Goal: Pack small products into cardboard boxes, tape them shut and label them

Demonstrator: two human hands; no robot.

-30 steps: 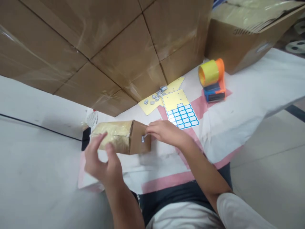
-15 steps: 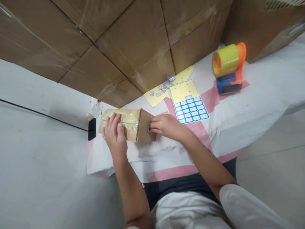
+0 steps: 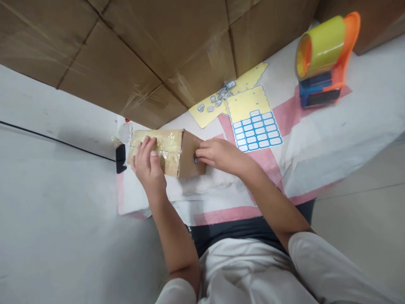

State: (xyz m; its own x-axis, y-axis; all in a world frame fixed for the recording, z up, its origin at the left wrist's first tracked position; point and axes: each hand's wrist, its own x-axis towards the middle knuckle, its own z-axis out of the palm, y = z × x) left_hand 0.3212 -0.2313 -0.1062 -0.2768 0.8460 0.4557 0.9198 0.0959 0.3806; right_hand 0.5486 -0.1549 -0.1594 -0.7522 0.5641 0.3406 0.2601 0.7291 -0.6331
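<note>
The left hand [image 3: 148, 169] lies relaxed over the taped top of a small cardboard box [image 3: 173, 157], its fingers side by side and its thumb set apart, resting on the surface and not gripping it. The box sits directly under that hand, on a table [image 3: 319, 147] covered in white with pink strips, and its plain end faces the right hand [image 3: 218, 155]. The right hand has its fingertips drawn together at that end, touching a small blue-edged label [image 3: 195, 158]; the fingers hide most of it, so I cannot tell whether they pinch the label or only press on it. Just beyond the right hand and slightly to its right is a sheet of blue-outlined labels [image 3: 257, 131] with a bare yellow upper part. Farther ahead of the same hand, a yellow sheet [image 3: 205, 118] carries scattered small pieces [image 3: 219, 100]. Well apart from the right hand, ahead and to its right, stands an orange and blue tape dispenser [image 3: 329, 80] with a yellow roll. To the left of the left hand, near the box's far end, is a black object [image 3: 120, 158]. Large taped cartons [image 3: 158, 42] rise beyond both hands.
</note>
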